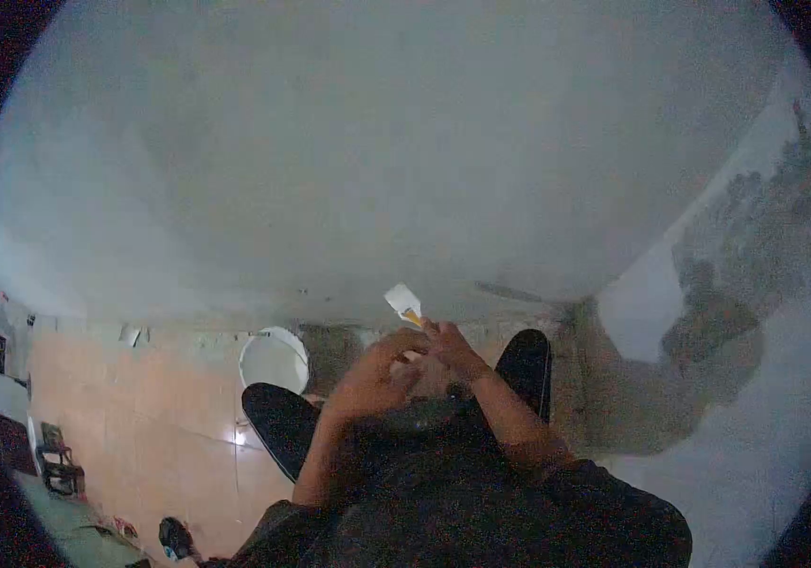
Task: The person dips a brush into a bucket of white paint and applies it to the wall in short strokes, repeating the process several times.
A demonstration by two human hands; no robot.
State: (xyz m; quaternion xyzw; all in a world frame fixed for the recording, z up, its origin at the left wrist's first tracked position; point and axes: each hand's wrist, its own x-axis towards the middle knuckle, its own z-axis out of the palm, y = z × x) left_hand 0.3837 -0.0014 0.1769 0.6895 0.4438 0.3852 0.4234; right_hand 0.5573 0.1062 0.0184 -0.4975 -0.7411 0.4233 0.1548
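My right hand (pixel 453 352) is closed round the yellow handle of a putty knife (pixel 402 300), whose flat, white-coated blade points up toward the wall (pixel 405 170). Just left of it, my left hand (pixel 374 379) is slightly blurred. Its fingers are bent and reach to the right hand, with the thumb apart from them. A small pale patch shows between thumb and fingers. Both hands are in front of my body, between my spread knees.
A round white bucket (pixel 275 362) stands by the foot of the wall, beside my left knee (pixel 277 417). The side wall (pixel 727 284) on the right has dark grey patches. Orange-toned floor (pixel 140 407) spreads left, with a small dark chair (pixel 60 459) and a dark shoe (pixel 176 538).
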